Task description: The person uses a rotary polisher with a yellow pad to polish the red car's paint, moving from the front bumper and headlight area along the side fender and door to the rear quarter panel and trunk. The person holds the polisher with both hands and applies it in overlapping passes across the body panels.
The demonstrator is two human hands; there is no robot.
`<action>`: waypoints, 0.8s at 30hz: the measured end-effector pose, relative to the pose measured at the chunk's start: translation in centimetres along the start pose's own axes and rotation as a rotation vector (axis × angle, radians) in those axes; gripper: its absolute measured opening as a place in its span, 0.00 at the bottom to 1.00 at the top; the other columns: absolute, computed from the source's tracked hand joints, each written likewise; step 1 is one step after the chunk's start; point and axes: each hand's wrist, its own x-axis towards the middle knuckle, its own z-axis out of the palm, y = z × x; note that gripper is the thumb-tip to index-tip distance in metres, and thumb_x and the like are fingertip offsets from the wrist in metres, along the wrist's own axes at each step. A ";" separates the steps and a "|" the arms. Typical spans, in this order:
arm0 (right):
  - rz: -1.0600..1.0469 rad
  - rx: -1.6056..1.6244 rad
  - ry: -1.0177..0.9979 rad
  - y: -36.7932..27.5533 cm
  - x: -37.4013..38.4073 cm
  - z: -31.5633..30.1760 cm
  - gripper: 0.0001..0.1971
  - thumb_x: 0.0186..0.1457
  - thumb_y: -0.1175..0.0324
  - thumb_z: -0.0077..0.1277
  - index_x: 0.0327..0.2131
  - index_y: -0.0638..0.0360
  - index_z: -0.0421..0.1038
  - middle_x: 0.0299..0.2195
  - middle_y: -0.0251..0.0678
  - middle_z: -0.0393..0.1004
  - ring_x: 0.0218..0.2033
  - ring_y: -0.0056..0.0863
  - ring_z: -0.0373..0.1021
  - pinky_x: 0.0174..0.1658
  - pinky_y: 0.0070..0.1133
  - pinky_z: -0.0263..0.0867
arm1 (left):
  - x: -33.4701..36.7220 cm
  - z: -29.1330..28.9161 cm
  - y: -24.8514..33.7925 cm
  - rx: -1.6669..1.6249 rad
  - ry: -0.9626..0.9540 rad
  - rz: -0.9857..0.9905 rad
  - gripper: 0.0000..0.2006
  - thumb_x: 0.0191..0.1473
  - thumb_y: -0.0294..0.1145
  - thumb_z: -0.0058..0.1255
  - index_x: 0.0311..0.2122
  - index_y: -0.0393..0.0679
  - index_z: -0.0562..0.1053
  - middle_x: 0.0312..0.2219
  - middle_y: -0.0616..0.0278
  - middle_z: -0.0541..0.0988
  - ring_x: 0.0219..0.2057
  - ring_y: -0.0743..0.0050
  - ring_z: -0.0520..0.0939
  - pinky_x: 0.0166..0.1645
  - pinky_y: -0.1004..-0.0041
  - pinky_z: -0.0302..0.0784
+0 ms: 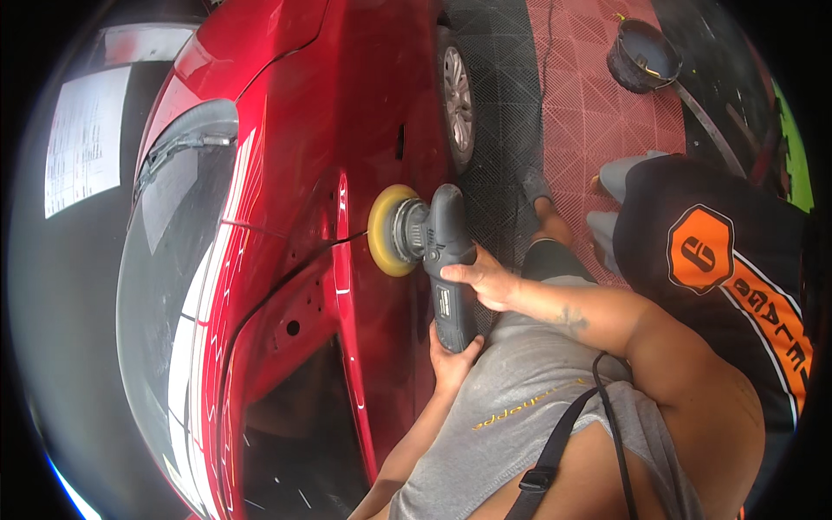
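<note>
A dark grey power polisher is held in both my hands, its body running from front to back before my torso. My left hand wraps round the rear end of its body. Farther forward, my right hand grips the body near the head, thumb laid across it. The round yellow pad faces left, on edge, against or very close to the side of a red car. Whether the pad touches the paint I cannot tell. It sits by the door seam, next to the front fender.
The car's windscreen lies left, its front wheel ahead. A dark bucket stands on the red and black floor tiles at far right. A black and orange cloth item is at my right. A black cord crosses my body.
</note>
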 end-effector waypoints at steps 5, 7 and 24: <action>-0.004 0.022 -0.025 -3.1 4.5 -4.8 0.36 0.53 0.53 0.73 0.60 0.55 0.67 0.48 0.35 0.73 0.50 0.32 0.75 0.55 0.36 0.76 | 5.6 4.1 3.1 0.068 0.047 0.055 0.41 0.47 0.29 0.73 0.65 0.39 0.64 0.48 0.55 0.81 0.47 0.66 0.83 0.54 0.66 0.79; -0.010 0.052 0.000 -5.3 6.1 -5.9 0.36 0.53 0.51 0.73 0.60 0.54 0.67 0.48 0.35 0.73 0.50 0.32 0.75 0.54 0.36 0.77 | 7.9 5.7 5.1 0.070 0.063 0.127 0.38 0.49 0.25 0.72 0.63 0.36 0.64 0.44 0.58 0.81 0.42 0.71 0.82 0.48 0.70 0.79; -0.257 -0.201 0.327 -33.5 23.9 -6.9 0.28 0.56 0.50 0.71 0.51 0.57 0.75 0.38 0.36 0.79 0.32 0.25 0.78 0.34 0.30 0.80 | 27.1 18.0 32.3 -0.188 -0.080 -0.069 0.31 0.52 0.28 0.69 0.59 0.42 0.66 0.35 0.61 0.81 0.27 0.77 0.80 0.30 0.73 0.79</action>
